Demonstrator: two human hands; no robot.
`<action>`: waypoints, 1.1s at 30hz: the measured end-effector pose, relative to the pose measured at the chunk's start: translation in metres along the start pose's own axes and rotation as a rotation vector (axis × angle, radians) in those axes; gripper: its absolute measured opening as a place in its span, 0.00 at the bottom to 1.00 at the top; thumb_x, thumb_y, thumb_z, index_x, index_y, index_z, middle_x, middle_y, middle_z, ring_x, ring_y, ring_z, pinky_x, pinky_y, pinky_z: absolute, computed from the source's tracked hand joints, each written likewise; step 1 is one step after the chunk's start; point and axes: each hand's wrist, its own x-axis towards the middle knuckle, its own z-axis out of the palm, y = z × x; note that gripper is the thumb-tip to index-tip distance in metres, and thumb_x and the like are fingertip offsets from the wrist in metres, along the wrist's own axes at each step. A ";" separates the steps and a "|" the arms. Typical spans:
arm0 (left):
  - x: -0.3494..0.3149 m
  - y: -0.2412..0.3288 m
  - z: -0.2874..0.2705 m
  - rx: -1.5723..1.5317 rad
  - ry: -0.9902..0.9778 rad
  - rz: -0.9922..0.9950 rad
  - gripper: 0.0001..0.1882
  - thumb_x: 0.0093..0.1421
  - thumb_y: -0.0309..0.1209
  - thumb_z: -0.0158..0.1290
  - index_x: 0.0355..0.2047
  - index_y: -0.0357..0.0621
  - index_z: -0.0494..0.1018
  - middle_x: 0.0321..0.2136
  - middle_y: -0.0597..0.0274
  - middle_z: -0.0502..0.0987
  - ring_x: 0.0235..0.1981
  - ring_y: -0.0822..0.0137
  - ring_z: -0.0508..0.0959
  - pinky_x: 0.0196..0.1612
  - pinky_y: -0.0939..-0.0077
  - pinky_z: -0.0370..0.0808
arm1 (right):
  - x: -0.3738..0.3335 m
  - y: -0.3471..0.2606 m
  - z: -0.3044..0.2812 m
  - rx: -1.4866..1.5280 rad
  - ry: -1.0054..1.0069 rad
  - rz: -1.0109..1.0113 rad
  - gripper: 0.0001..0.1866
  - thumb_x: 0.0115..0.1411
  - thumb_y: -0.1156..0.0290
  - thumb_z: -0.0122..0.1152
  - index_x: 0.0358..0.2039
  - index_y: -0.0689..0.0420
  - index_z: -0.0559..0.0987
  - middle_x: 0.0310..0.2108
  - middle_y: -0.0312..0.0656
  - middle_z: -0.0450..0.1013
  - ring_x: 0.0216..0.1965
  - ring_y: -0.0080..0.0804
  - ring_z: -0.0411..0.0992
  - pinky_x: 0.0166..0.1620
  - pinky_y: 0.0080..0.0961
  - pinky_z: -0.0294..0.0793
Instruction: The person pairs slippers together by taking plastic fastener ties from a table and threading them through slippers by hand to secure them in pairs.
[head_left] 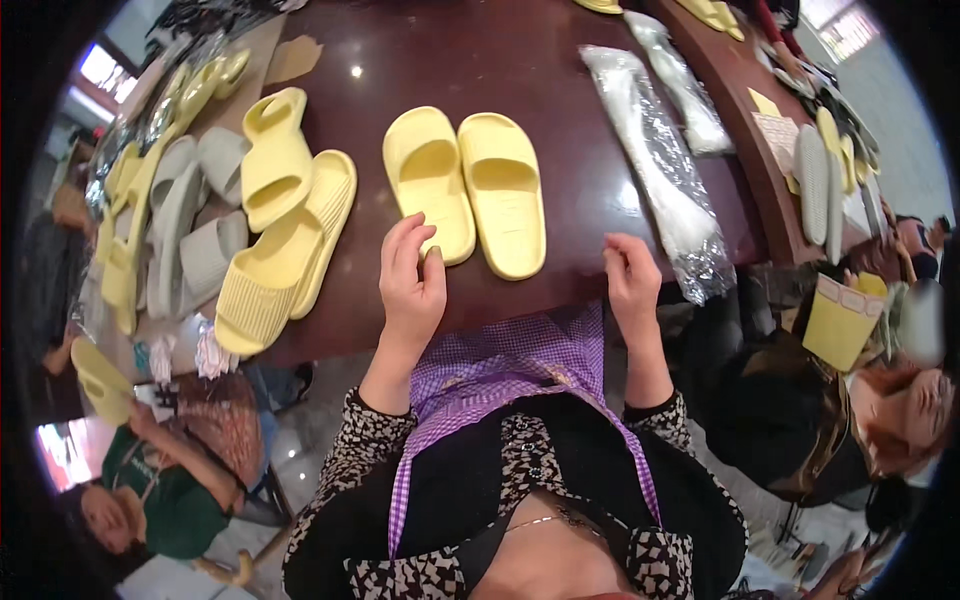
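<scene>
Two yellow slide slippers lie side by side on the dark red table, toes pointing away from me: a left slipper (452, 225) and a right slipper (515, 235). My left hand (413, 275) is at the heel of the left slipper, covering part of its edge. Its fingers are bent, the thumb stands apart, and nothing shows in them; whether it touches the slipper I cannot tell. Over the table's near edge, to the right of the pair, hovers my right hand (632, 280). Its fingers curl loosely and hold nothing visible.
More yellow slippers (275, 170) and grey slippers (212, 255) are heaped at the left. Clear plastic packages (665, 190) lie on the right. A raised reddish-brown ledge (735, 110) runs beyond them. A person (180, 480) at lower left holds a yellow slipper (100, 380); others sit at right.
</scene>
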 end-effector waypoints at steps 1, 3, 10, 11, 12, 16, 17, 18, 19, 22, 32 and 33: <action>-0.001 -0.002 -0.005 0.015 0.012 0.002 0.12 0.54 0.19 0.51 0.40 0.35 0.72 0.46 0.49 0.72 0.45 0.51 0.74 0.48 0.64 0.71 | 0.008 -0.004 0.006 0.018 -0.016 -0.001 0.09 0.56 0.83 0.56 0.38 0.63 0.76 0.32 0.44 0.73 0.30 0.30 0.73 0.35 0.21 0.72; -0.001 -0.008 -0.009 0.084 0.005 0.020 0.12 0.54 0.20 0.51 0.41 0.35 0.72 0.46 0.49 0.72 0.46 0.51 0.73 0.48 0.63 0.71 | 0.026 -0.013 0.016 0.018 -0.079 -0.066 0.09 0.56 0.82 0.56 0.39 0.63 0.76 0.31 0.44 0.74 0.30 0.30 0.73 0.35 0.22 0.72; 0.042 -0.021 0.032 0.370 -0.268 0.289 0.18 0.55 0.29 0.55 0.46 0.37 0.70 0.47 0.48 0.70 0.49 0.49 0.70 0.50 0.59 0.68 | 0.034 -0.003 0.063 0.029 -0.084 -0.187 0.10 0.54 0.79 0.58 0.39 0.63 0.76 0.32 0.47 0.74 0.32 0.38 0.75 0.37 0.25 0.74; 0.049 -0.025 0.031 0.410 -0.297 0.300 0.21 0.55 0.32 0.55 0.48 0.37 0.69 0.47 0.48 0.70 0.50 0.49 0.69 0.51 0.58 0.67 | 0.033 -0.014 0.062 0.100 -0.094 -0.166 0.10 0.54 0.80 0.59 0.38 0.63 0.76 0.32 0.47 0.74 0.32 0.38 0.75 0.37 0.26 0.74; 0.056 -0.029 0.037 0.434 -0.331 0.317 0.23 0.55 0.34 0.55 0.50 0.38 0.68 0.48 0.48 0.69 0.50 0.48 0.69 0.51 0.57 0.66 | 0.029 -0.016 0.050 0.063 -0.057 -0.137 0.10 0.54 0.80 0.59 0.38 0.63 0.76 0.32 0.47 0.74 0.32 0.38 0.75 0.37 0.26 0.74; 0.064 -0.038 0.057 0.495 -0.523 0.256 0.26 0.55 0.36 0.56 0.53 0.40 0.66 0.47 0.48 0.69 0.50 0.49 0.69 0.51 0.57 0.66 | 0.010 -0.011 -0.006 -0.066 0.094 -0.216 0.08 0.53 0.80 0.60 0.35 0.63 0.76 0.31 0.46 0.74 0.31 0.35 0.74 0.36 0.25 0.73; 0.065 -0.037 0.056 0.487 -0.546 0.232 0.25 0.55 0.35 0.55 0.52 0.39 0.67 0.46 0.48 0.69 0.49 0.50 0.69 0.50 0.57 0.67 | 0.001 -0.006 -0.029 -0.110 0.175 -0.094 0.07 0.53 0.80 0.60 0.34 0.63 0.76 0.30 0.46 0.74 0.31 0.34 0.74 0.35 0.24 0.73; 0.065 -0.032 0.053 0.494 -0.558 0.200 0.23 0.56 0.34 0.55 0.51 0.39 0.68 0.45 0.48 0.70 0.48 0.51 0.70 0.49 0.58 0.67 | -0.008 -0.004 -0.050 -0.138 0.248 0.020 0.06 0.52 0.81 0.60 0.32 0.63 0.76 0.29 0.45 0.73 0.30 0.33 0.74 0.35 0.24 0.72; 0.064 -0.024 0.056 0.476 -0.573 0.217 0.23 0.56 0.34 0.55 0.51 0.39 0.68 0.45 0.48 0.70 0.48 0.51 0.70 0.49 0.58 0.67 | -0.016 0.004 -0.071 -0.183 0.346 0.083 0.05 0.53 0.81 0.60 0.32 0.63 0.76 0.28 0.44 0.73 0.30 0.32 0.73 0.34 0.23 0.72; 0.065 0.008 0.061 0.285 -0.491 0.006 0.19 0.57 0.30 0.54 0.49 0.37 0.69 0.44 0.48 0.71 0.45 0.51 0.72 0.48 0.60 0.69 | -0.036 0.035 -0.130 -0.335 0.459 0.237 0.05 0.54 0.78 0.60 0.33 0.62 0.78 0.29 0.45 0.74 0.30 0.36 0.74 0.34 0.25 0.72; 0.031 0.062 0.101 0.027 -0.543 0.345 0.14 0.55 0.25 0.55 0.42 0.35 0.72 0.41 0.48 0.72 0.43 0.49 0.73 0.47 0.62 0.70 | 0.003 0.050 -0.124 -0.763 0.147 0.302 0.10 0.55 0.68 0.60 0.34 0.60 0.77 0.33 0.48 0.75 0.32 0.49 0.73 0.37 0.38 0.73; 0.027 0.063 0.104 0.042 -0.524 0.349 0.14 0.55 0.25 0.55 0.42 0.35 0.72 0.41 0.48 0.72 0.43 0.49 0.73 0.47 0.62 0.70 | 0.008 0.053 -0.118 -0.739 0.161 0.274 0.10 0.55 0.67 0.60 0.34 0.59 0.77 0.33 0.48 0.74 0.32 0.50 0.73 0.37 0.38 0.73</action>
